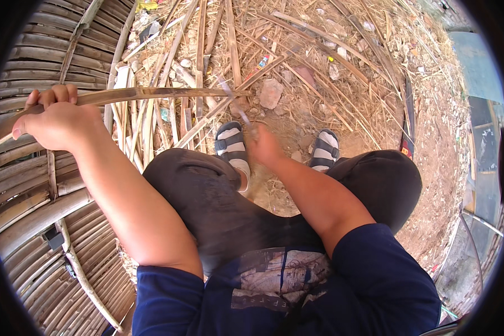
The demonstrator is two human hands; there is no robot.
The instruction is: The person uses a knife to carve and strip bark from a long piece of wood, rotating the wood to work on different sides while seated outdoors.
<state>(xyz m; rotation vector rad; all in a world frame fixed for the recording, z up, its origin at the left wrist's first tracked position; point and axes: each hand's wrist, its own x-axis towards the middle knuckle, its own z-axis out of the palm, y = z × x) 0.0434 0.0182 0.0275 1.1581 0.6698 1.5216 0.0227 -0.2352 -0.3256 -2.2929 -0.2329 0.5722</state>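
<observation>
Navy cloth lies nearest my camera: the shirt, its printed panel carrying faint lettering I can only partly make out. Past the dark trousers, I have the right hand closed around a slim blade, blurred on my feed. The left hand grips a bamboo strip reaching rightward past the blade; whether they touch, I can't tell. Farther out, split slats litter the ground, near a colourful wrapper too small to read.
</observation>
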